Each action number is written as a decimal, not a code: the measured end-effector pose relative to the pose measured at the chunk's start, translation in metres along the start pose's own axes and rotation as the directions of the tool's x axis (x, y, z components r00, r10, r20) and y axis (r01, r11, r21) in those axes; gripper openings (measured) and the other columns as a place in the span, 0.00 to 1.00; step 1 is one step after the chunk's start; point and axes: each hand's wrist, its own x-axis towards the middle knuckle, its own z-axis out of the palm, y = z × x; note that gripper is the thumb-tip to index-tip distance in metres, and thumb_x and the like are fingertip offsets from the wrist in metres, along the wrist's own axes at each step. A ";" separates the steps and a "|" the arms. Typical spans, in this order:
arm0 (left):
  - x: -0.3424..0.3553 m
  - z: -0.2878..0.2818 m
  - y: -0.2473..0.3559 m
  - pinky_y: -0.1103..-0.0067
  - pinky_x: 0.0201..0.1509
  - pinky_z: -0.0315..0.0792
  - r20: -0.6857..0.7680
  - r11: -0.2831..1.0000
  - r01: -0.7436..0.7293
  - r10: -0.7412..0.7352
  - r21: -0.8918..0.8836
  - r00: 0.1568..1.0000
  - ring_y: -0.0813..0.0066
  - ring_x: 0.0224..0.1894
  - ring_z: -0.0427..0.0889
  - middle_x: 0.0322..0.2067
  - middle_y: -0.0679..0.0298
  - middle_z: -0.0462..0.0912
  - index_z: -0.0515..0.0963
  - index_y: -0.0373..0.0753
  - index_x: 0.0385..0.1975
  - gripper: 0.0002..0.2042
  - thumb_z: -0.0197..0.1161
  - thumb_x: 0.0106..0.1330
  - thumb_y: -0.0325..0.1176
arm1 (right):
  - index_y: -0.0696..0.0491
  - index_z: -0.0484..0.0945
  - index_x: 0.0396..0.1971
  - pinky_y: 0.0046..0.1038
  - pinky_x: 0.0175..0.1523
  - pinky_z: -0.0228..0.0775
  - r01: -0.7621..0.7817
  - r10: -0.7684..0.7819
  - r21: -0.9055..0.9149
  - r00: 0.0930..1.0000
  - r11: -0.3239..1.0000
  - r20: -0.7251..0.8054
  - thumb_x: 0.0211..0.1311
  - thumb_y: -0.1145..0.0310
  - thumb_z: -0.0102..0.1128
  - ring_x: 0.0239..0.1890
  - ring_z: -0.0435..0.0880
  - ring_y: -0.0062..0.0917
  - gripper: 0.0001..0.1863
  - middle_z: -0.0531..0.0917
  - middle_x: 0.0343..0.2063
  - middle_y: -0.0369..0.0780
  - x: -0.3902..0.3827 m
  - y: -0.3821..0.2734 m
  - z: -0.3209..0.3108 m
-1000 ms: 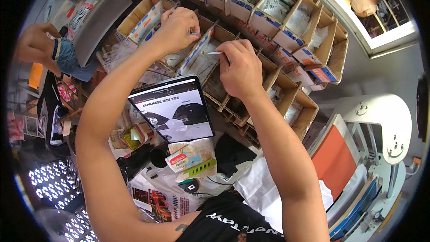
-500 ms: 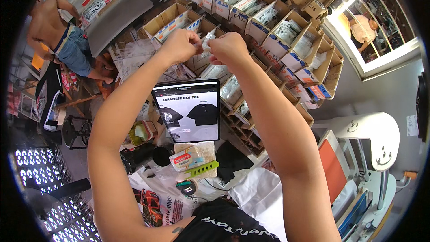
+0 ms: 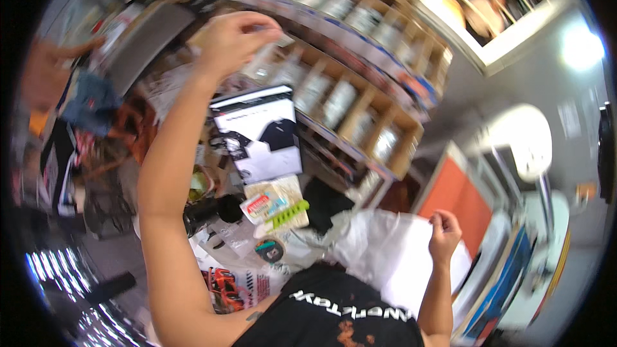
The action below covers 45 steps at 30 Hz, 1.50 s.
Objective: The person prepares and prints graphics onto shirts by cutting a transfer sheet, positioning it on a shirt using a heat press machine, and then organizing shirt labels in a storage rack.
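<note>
My left hand is raised at the far left of the cardboard bins, thumb and fingers drawn together. Something whitish shows by its fingertips, too blurred to name. Low on the right is my right hand, its fingers closed, at the edge of a white sheet. Whether it grips anything there, I cannot make out. Below my left hand a tablet displays pictures of black T-shirts. Cardboard bins with clear and white packets stand in rows beyond the tablet.
Before the tablet lie a food package, a green plastic strip and a tape roll. A white machine arm and an orange-red board stand at right. Another person is at the far left.
My hands were together at the bins around a small white packet. My right hand has dropped far down to the right; my left stays raised, slightly left. The view has shifted and blurred.
</note>
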 end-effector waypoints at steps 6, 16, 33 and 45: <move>-0.174 0.166 0.089 0.79 0.34 0.74 0.414 0.742 -0.286 0.602 -0.606 0.683 0.74 0.30 0.82 0.28 0.62 0.84 0.86 0.36 0.29 0.09 0.69 0.49 0.15 | 0.60 0.82 0.37 0.22 0.37 0.74 -0.259 0.316 0.353 0.942 0.899 -0.113 0.70 0.66 0.57 0.29 0.79 0.18 0.11 0.83 0.29 0.37 -0.118 0.035 -0.071; -0.374 0.302 0.131 0.77 0.46 0.75 0.773 0.872 0.054 0.400 -0.486 0.493 0.68 0.41 0.84 0.36 0.57 0.85 0.84 0.33 0.38 0.07 0.69 0.59 0.21 | 0.61 0.80 0.37 0.22 0.36 0.74 -0.588 0.523 0.652 0.787 0.479 0.327 0.68 0.68 0.64 0.28 0.80 0.19 0.10 0.83 0.28 0.39 -0.222 0.049 -0.093; -0.452 0.433 0.146 0.63 0.61 0.61 0.462 0.859 -0.511 0.441 0.030 0.769 0.59 0.54 0.74 0.48 0.61 0.78 0.83 0.42 0.42 0.15 0.65 0.53 0.23 | 0.62 0.80 0.36 0.21 0.25 0.70 -0.656 0.651 0.517 0.724 0.550 0.228 0.66 0.70 0.60 0.21 0.78 0.17 0.09 0.81 0.24 0.37 -0.163 0.172 -0.175; -0.413 0.468 0.137 0.57 0.67 0.53 0.535 0.779 -0.604 0.443 0.169 0.720 0.60 0.61 0.68 0.56 0.59 0.73 0.80 0.48 0.51 0.19 0.67 0.58 0.39 | 0.58 0.79 0.49 0.42 0.58 0.67 -0.002 -0.054 -0.296 0.982 0.955 -0.181 0.55 0.65 0.65 0.56 0.76 0.39 0.21 0.80 0.51 0.46 -0.146 0.181 -0.148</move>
